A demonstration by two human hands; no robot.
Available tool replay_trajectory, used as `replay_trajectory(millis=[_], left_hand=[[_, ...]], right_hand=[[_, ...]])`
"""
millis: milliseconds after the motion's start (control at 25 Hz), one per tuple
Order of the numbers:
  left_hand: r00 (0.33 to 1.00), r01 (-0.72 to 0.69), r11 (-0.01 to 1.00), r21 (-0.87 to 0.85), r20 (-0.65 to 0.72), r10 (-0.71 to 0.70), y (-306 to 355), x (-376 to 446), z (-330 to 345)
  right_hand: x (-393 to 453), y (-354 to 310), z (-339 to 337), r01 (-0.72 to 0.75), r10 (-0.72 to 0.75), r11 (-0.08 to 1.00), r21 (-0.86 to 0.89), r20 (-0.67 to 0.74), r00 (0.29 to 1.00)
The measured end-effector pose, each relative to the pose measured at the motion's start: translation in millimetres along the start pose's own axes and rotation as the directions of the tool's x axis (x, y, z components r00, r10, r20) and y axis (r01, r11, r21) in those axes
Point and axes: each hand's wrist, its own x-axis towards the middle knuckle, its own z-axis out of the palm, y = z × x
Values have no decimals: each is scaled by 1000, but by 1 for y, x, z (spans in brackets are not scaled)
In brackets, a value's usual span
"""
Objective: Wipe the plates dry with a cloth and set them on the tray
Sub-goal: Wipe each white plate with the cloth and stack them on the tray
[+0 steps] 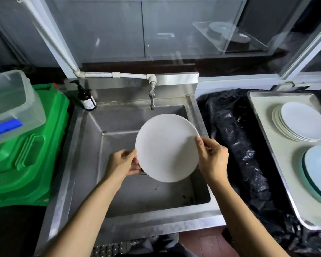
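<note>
Clear tub (11,101): translucent plastic with a blue strip, sitting on top of the green crate.
Green crate (28,156): glossy moulded plastic, ribbed, with a recessed handle, just left of the sink.
Soap bottle (86,98): dark brown pump bottle with a pale label, upright on the back left corner of the sink.
Sink (82,145): square stainless steel basin, dull and water-stained.
Tap (152,97): small metal spout fed by a white plastic pipe, hanging over the back of the basin.
Left hand (123,163): fingers curled, pinching the plate's left edge, thumb on the upper face and fingers below.
Plate (165,147): round, white, smooth and matte, held above the basin and tilted toward the camera (no cloth shows on it).
Right hand (212,157): clamped on the plate's right rim, thumb on top, fingers wrapped behind.
Black plastic sheet (235,138): crinkled and shiny, covering the surface between sink and tray.
Tray (263,115): rectangular metal, raised rim, pale lining.
Stack of plates (302,121): white, round, fanned slightly, at the tray's far end.
Pale blue plates (319,164): larger and glassy, at the tray's near end, cut off by the frame.
</note>
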Motion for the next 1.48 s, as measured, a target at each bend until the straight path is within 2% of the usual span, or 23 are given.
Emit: replay_trajectory(millis=[200,360,560,720,880,1160,1320,1480], left_hand=[[976,-207,975,74,77,202,6,7,0],[964,-254,964,85,106,245,17,9,16],[952,-284,956,76,137,272,35,2,68],[945,-287,956,60,179,272,45,-7,130],[942,-283,955,89,212,260,51,-13,207],[924,-250,963,101,321,206,63,-17,355],[905,-260,955,144,382,188,64,-9,443],[890,-283,943,175,415,190,64,8,520]], right_hand=[[-6,11,-5,-151,155,985,87,-46,987],[-4,19,-17,-288,308,933,217,-68,949],[13,34,-52,-288,354,911,294,-201,913],[38,55,-96,-316,383,906,282,-228,895],[74,86,-151,-352,395,915,197,-255,883],[141,169,-244,-466,511,860,210,-339,790],[184,212,-292,-497,539,842,209,-345,768],[233,252,-328,-541,616,788,294,-398,680]])
